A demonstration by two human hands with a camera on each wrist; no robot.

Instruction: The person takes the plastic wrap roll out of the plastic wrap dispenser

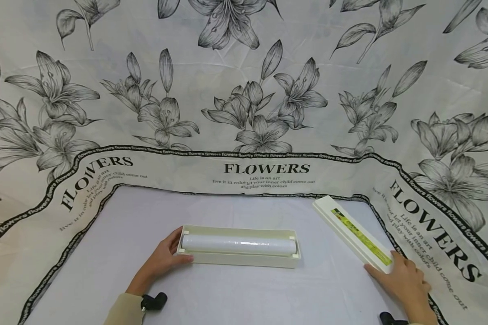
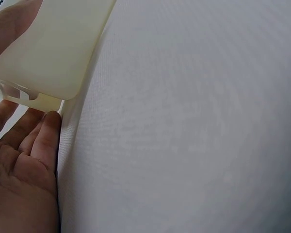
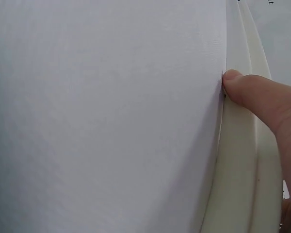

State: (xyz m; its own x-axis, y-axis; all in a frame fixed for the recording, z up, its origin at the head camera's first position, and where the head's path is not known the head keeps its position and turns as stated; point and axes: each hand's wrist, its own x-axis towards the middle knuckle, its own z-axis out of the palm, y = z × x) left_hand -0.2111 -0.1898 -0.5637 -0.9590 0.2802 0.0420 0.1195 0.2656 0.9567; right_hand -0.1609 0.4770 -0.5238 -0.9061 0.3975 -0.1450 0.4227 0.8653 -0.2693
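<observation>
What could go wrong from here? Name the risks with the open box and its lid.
The roll lies uncovered in the open box, so a sharp tilt might let it slip out. The left hand holds the box only at its left end, so the other end could swing if bumped. The right hand grips the lid at its near end, so the far end may dip or twist.

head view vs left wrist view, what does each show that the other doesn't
Only the head view shows the white roll lying in the box, and the right hand gripping the long lid with its yellow-green label. Only the left wrist view shows the palm side of the left hand and small cut-outs near the box's edge. Both show the white cloth and the left hand gripping the box.
</observation>
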